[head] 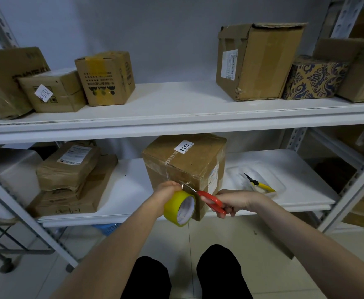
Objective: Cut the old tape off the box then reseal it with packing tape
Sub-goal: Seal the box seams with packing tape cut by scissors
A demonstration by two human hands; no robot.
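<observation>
A brown cardboard box point(183, 160) with a white 1314 label is sitting on the white lower shelf point(129, 186), its near face standing at the shelf's front lip and its top reaching just under the front edge of the white upper shelf point(176, 119). The left hand point(168, 188) is curling over the top of a yellow roll of packing tape point(176, 207), gripping it against the box's near face so that the roll is hanging past the shelf lip. The right hand point(232, 200) is closing its fingers through the loops of red-handled steel scissors point(204, 197), whose blades are pointing left and meeting a clear strip of tape just beside the left fingers. A band of bare shelf is showing on each side of the box. To the left it is running up to a stack of brown wrapped parcels point(68, 175), well apart from the box. To the right it is ending at a clear plastic tray point(281, 187) holding a yellow-handled cutter point(262, 185), near the right wrist. Pale tiled floor point(263, 240) is lying open beneath both forearms
</observation>
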